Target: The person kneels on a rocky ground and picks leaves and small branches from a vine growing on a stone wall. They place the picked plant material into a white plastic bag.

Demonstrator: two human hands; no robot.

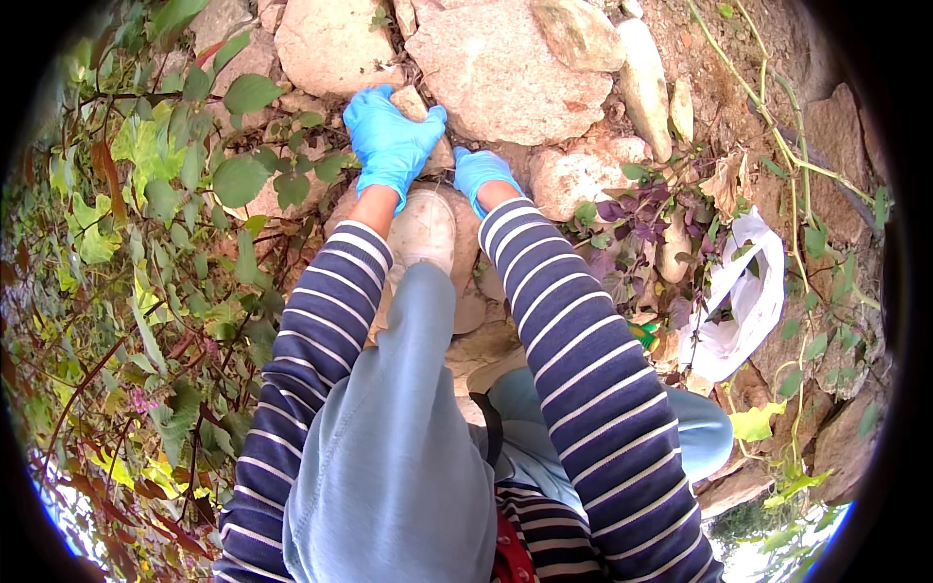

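Observation:
My left hand, in a blue disposable glove, is spread over a small tan stone. Its thumb and fingers lie on either side of that stone, and the palm hides part of it. My right hand, gloved in the same blue, is low beside a large flat pinkish stone. Its thumb side points up toward the gap between the stones; the other fingers are turned away, so I cannot see whether they hold anything. Just below both hands is the toe of my white shoe.
Large rocks make up the uneven ground ahead. Dense leafy plants crowd the left side. At right lie an open white plastic bag, purple-leaved plants, a green-and-yellow object partly behind my sleeve, and trailing green vines.

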